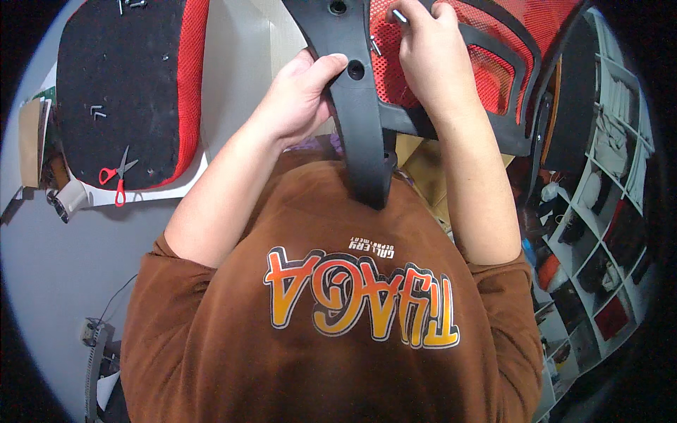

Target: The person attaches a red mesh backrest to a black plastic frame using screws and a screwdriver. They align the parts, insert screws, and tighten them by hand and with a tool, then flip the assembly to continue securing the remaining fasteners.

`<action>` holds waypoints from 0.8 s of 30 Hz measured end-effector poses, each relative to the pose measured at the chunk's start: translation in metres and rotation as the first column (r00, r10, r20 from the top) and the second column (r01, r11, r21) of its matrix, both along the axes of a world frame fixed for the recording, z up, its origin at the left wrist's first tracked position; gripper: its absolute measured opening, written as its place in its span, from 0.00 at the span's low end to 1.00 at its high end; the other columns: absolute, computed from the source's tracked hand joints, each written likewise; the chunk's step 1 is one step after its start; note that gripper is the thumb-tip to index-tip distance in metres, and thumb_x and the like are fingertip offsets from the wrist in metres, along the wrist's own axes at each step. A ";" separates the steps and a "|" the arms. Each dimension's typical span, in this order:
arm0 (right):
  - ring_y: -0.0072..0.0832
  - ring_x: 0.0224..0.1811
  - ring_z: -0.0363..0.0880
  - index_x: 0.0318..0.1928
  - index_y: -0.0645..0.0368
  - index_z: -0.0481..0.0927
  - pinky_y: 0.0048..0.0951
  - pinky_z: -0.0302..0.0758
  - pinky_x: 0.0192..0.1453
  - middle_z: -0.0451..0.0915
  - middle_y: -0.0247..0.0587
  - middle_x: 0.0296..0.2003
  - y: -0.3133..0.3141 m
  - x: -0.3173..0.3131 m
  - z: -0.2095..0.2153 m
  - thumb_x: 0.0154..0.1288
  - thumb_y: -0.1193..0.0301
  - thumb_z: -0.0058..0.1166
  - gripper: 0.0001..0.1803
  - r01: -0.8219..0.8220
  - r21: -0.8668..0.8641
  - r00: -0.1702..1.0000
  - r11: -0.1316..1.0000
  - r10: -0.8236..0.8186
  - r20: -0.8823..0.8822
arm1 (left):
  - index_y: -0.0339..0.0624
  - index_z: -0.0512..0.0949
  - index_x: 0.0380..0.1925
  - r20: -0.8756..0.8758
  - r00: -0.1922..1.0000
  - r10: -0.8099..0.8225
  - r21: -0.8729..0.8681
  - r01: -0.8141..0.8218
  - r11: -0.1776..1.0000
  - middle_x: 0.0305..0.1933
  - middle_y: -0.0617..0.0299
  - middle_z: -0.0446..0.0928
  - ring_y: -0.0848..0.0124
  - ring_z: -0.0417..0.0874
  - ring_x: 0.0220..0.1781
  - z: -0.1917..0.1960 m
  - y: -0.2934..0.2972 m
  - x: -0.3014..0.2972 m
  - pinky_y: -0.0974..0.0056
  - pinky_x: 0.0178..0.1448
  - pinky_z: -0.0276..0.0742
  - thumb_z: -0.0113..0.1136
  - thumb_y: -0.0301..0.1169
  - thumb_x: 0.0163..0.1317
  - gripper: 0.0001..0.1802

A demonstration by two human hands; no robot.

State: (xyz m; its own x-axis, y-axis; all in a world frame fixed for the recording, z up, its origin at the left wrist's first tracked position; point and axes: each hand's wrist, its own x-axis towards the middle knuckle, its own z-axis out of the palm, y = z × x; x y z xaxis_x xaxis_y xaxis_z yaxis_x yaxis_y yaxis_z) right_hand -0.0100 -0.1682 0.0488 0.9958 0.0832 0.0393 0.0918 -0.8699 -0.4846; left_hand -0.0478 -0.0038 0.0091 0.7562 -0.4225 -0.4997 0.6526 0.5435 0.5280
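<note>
A black plastic chair armrest (pixel 356 127) stands close to my chest, with two round bolt holes showing in it. My left hand (pixel 300 95) grips its left side, thumb pressed near the lower hole. Just right of the armrest, my right hand (pixel 438 60) is closed on a small metal bolt (pixel 400 16), only partly visible between the fingers. Below it is the red mesh chair backrest (pixel 391 74) with its black frame. Small loose bolts (pixel 375 47) rest on the mesh beside the armrest.
At left, a black and red seat cushion (pixel 127 77) lies on a white table (pixel 141 196). Red-handled scissors (pixel 120 174), hex keys (pixel 98 113) and several bolts (pixel 134 4) lie on it. A white cup (pixel 69 199) is beside it. Shelves (pixel 599 204) with assorted items stand at right.
</note>
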 end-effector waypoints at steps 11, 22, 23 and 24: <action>0.57 0.36 0.70 0.36 0.61 0.74 0.45 0.69 0.40 0.68 0.61 0.34 -0.002 0.012 -0.008 0.59 0.79 0.46 0.05 -0.024 -0.042 0.991 0.999 0.029 0.132 | 0.30 0.66 0.48 0.025 0.997 -0.069 -0.107 0.071 0.992 0.44 0.56 0.74 0.68 0.77 0.45 -0.001 0.004 0.003 0.60 0.54 0.75 0.50 0.29 0.64 0.16; 0.54 0.36 0.70 0.36 0.60 0.75 0.42 0.69 0.41 0.68 0.58 0.32 -0.004 0.016 -0.009 0.55 0.83 0.46 0.09 0.014 0.039 0.989 0.999 -0.020 0.150 | 0.30 0.64 0.48 -0.100 0.988 -0.114 -0.205 0.092 0.975 0.44 0.55 0.73 0.67 0.78 0.46 -0.007 -0.009 0.001 0.57 0.54 0.75 0.49 0.28 0.64 0.16; 0.54 0.36 0.70 0.36 0.59 0.75 0.42 0.70 0.41 0.68 0.58 0.32 -0.005 0.016 -0.009 0.55 0.83 0.46 0.09 0.021 0.034 0.990 0.999 -0.025 0.139 | 0.30 0.64 0.48 -0.109 0.990 -0.093 -0.189 0.071 0.979 0.45 0.55 0.73 0.67 0.78 0.46 -0.006 -0.011 0.000 0.57 0.54 0.76 0.49 0.28 0.64 0.16; 0.54 0.36 0.70 0.36 0.59 0.76 0.42 0.70 0.41 0.68 0.58 0.32 -0.005 0.016 -0.008 0.55 0.83 0.46 0.10 0.027 0.029 0.991 0.999 -0.031 0.128 | 0.30 0.64 0.48 -0.103 0.991 -0.082 -0.186 0.062 0.981 0.44 0.55 0.73 0.67 0.78 0.46 -0.007 -0.012 0.000 0.57 0.54 0.76 0.49 0.28 0.64 0.15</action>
